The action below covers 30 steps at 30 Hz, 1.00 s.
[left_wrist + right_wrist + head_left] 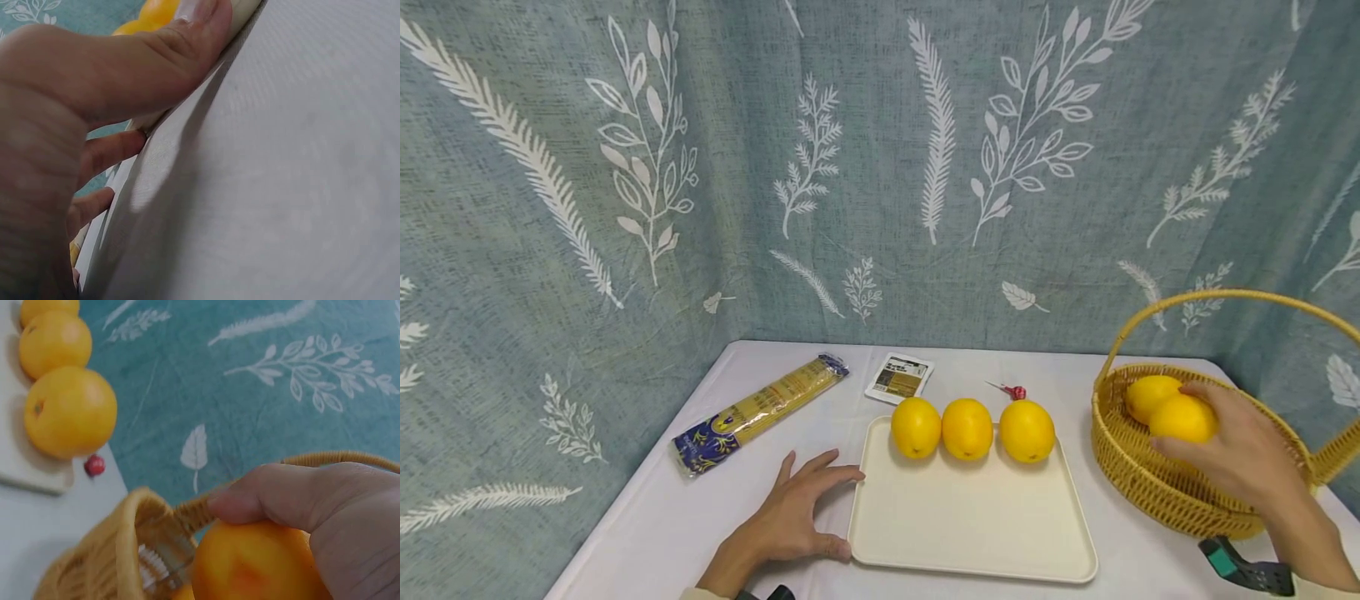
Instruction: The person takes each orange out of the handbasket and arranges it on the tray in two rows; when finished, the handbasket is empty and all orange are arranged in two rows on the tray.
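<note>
My right hand [1243, 442] grips an orange [1183, 418] over the wicker basket [1120, 467] on the right. A second orange [1150, 397] sits in the basket just behind the held one. In the right wrist view the thumb lies along the top of the held orange [256, 565], near the basket's rim. My left hand [805, 512] rests at the left edge of the cream tray [970, 525], fingers spread, thumb and forefinger touching its rim. Along the tray's far side stand a left orange [915, 427], a middle orange [967, 429] and a right orange [1027, 431].
A pack of spaghetti [760, 414] lies slanted at the left of the table. Behind the tray are a white packet [900, 377] with a dark label and a small red object [1017, 392] with a thin pointed end. The basket's tall handle [1225, 293] arches above it.
</note>
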Each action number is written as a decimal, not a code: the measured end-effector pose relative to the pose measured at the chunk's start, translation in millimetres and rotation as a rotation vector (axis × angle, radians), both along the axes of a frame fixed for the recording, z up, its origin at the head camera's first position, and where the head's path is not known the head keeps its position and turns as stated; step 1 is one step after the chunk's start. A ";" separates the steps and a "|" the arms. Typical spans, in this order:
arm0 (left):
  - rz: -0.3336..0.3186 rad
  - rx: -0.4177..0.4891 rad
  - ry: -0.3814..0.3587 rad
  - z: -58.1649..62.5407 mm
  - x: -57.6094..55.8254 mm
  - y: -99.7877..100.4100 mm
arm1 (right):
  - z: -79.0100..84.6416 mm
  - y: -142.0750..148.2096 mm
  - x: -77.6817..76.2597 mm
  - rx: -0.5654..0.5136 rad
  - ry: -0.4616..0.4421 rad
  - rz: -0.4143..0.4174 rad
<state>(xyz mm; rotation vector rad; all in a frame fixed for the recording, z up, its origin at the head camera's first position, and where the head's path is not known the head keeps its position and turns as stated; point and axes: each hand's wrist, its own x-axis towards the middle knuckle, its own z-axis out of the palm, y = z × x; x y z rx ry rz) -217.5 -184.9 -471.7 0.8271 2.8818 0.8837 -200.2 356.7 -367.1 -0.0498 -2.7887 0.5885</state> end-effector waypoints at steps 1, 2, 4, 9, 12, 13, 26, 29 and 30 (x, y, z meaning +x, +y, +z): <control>0.002 0.002 -0.003 0.0 0.0 -0.1 | 1.7 -4.1 0.1 -0.009 0.014 0.011; 0.005 0.003 -0.009 -0.1 0.0 -0.2 | 3.2 -7.9 0.3 -0.021 0.029 0.024; 0.010 0.002 -0.017 0.2 0.1 -0.1 | 6.0 -15.9 0.5 -0.058 0.050 0.053; 0.017 0.004 -0.032 0.3 0.3 0.6 | 13.1 -35.7 0.8 -0.147 0.096 0.109; 0.016 0.005 -0.036 0.4 -0.1 0.7 | 15.5 -47.8 -0.1 -0.181 0.136 0.120; 0.015 0.007 -0.036 0.5 -0.3 0.4 | 15.9 -51.7 -0.7 -0.190 0.154 0.121; 0.008 0.021 -0.043 -0.5 -2.4 -0.2 | 17.0 -98.1 -4.3 -0.274 0.226 0.129; 0.007 0.017 -0.044 0.6 -2.7 -0.7 | 13.8 -106.5 -3.9 -0.330 0.195 0.147; 0.008 0.016 -0.042 1.1 -2.7 -1.1 | 12.4 -110.1 -4.2 -0.353 0.188 0.154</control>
